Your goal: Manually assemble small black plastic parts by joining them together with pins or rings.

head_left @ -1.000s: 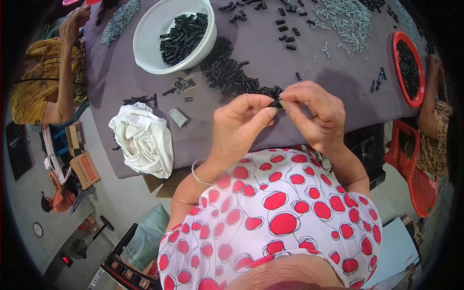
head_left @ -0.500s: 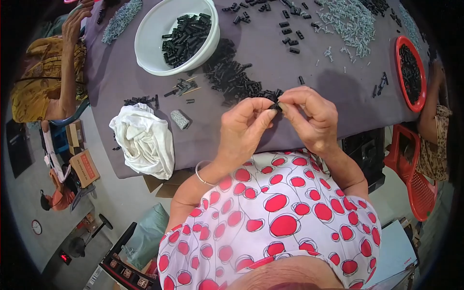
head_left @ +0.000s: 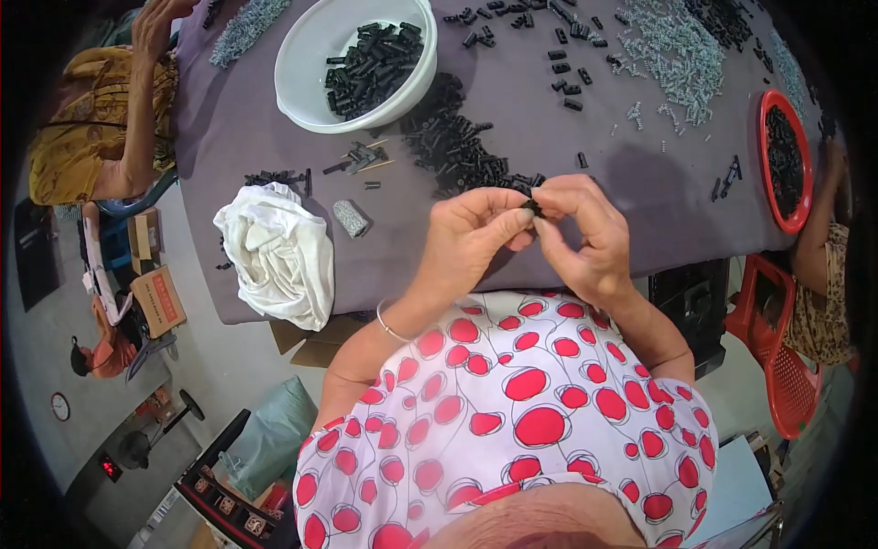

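Note:
Both my hands meet over the table's near edge, fingertips almost touching. My left hand (head_left: 477, 229) pinches a small black plastic part (head_left: 531, 209) between thumb and forefinger. My right hand (head_left: 585, 233) is closed on the same spot from the other side, its thumb and forefinger at the part. Fingers cover most of it, so its exact shape is hidden. Just beyond my hands spreads a heap of small black plastic parts (head_left: 457, 151). A white bowl (head_left: 288, 87) holding more black cylindrical pieces (head_left: 375, 69) stands behind the heap, to the left.
On the left lie a bundled white cloth (head_left: 279, 256), a grey speckled roll (head_left: 349, 219) and thin sticks (head_left: 370, 162). Small metal springs (head_left: 677, 64) are piled at the far right, near a red basket (head_left: 766, 174) of black parts. Other people sit at both sides.
The table and its contents have shifted slightly right in view. My hands remain together at the black part, and my right fingers have turned slightly around it.

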A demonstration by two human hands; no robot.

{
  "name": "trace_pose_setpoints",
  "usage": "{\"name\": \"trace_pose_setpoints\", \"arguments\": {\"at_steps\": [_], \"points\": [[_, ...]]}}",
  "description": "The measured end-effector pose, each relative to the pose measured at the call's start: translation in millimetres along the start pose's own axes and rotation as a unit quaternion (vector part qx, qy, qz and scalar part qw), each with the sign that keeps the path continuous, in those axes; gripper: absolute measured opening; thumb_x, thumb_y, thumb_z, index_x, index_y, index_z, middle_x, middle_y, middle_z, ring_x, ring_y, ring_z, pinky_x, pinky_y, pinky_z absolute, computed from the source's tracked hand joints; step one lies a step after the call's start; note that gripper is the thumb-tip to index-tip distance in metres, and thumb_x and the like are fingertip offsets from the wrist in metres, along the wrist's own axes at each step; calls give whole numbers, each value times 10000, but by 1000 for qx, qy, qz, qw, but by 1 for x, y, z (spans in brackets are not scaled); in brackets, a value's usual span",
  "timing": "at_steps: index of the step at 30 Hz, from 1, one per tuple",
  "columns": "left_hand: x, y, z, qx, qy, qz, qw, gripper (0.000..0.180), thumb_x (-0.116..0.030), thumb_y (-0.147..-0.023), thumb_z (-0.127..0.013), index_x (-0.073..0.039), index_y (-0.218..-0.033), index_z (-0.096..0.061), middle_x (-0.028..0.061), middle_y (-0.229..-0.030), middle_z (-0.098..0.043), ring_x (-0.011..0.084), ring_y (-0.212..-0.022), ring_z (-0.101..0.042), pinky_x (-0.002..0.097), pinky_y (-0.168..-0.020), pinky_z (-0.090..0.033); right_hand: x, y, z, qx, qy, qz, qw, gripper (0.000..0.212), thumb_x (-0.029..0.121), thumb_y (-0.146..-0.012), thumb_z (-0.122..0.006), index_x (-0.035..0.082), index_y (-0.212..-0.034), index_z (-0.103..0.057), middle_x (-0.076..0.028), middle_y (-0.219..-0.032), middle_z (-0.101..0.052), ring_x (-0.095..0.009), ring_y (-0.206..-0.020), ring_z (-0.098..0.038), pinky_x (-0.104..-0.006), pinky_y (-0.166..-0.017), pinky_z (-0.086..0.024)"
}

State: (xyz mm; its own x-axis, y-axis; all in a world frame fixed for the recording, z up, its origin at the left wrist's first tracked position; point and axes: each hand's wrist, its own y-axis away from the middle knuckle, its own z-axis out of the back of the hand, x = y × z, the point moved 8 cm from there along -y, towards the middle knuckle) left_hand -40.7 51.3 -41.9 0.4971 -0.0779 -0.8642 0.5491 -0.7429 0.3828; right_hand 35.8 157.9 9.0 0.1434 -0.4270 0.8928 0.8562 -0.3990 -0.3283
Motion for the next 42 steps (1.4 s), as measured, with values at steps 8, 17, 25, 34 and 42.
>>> {"name": "trace_pose_setpoints", "arguments": {"at_steps": [8,17,25,34,42], "points": [[15,-5,-17,99,236,149,955,201,-102,-903,-608,12,-1067,-629,121,-971,-677,179,-847,-676,285,-713,-574,7,-2,9,-9,62,87,994,465,-83,-666,-660,6,-1111,-563,-146,-1047,-571,-275,-863,-605,-325,-690,-527],[13,-3,-29,129,288,187,930,199,-93,-914,-583,0,-1085,-624,130,-1032,-660,193,-871,-676,309,-722,-582,13,-3,17,-26,54,109,992,460,-106,-629,-694,-9,-1065,-587,-140,-1001,-596,-244,-797,-614,-291,-649,-531],[1,-2,-24,55,167,88,980,154,-100,-890,-628,14,-985,-668,94,-902,-677,130,-783,-651,253,-685,-542,19,-3,16,-52,50,161,984,465,-107,-603,-730,-16,-1039,-595,-133,-958,-616,-250,-791,-614,-307,-642,-526],[-3,-8,-13,5,146,17,989,93,-42,-863,-637,37,-909,-658,88,-830,-674,130,-747,-634,248,-697,-522,22,-4,9,-84,117,184,972,487,-18,-583,-776,-18,-1035,-593,-125,-940,-586,-277,-811,-593,-331,-649,-509],[-3,-8,-8,-20,111,37,993,74,-19,-846,-635,51,-864,-651,87,-791,-669,123,-722,-630,243,-680,-520,26,-8,-2,-25,260,166,951,392,81,-567,-742,2,-916,-582,-65,-713,-524,-231,-602,-541,-326,-504,-465]]}}
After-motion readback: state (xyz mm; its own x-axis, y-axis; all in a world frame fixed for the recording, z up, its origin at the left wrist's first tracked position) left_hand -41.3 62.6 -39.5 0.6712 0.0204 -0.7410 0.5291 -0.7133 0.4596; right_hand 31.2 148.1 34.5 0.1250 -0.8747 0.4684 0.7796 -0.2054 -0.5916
